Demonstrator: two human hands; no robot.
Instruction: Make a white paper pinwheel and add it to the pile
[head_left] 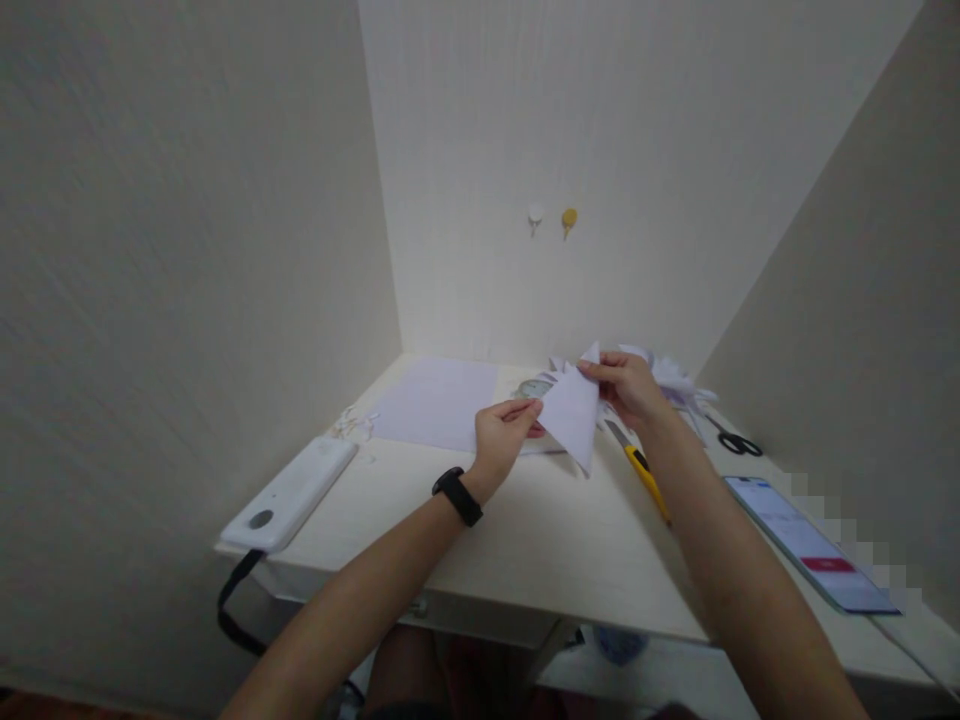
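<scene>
Between my hands, a folded piece of white paper (573,415) is held up above the desk, one pointed corner up and another hanging down. My left hand (504,440), with a black watch (457,495) on its wrist, pinches the paper's left corner. At its upper right edge, the thumb and fingers of my right hand (628,385) close on it. Flat behind my left hand lies a large white sheet (435,400). A roundish grey-green item (533,388) shows partly behind the folded paper; I cannot make out what it is.
A yellow utility knife (646,480) lies under my right forearm. Farther right are black-handled scissors (739,443) and a phone (814,545) with a cable. Crumpled white paper (675,380) is heaped at the back right. A white device (292,495) with a black strap sits at the left edge.
</scene>
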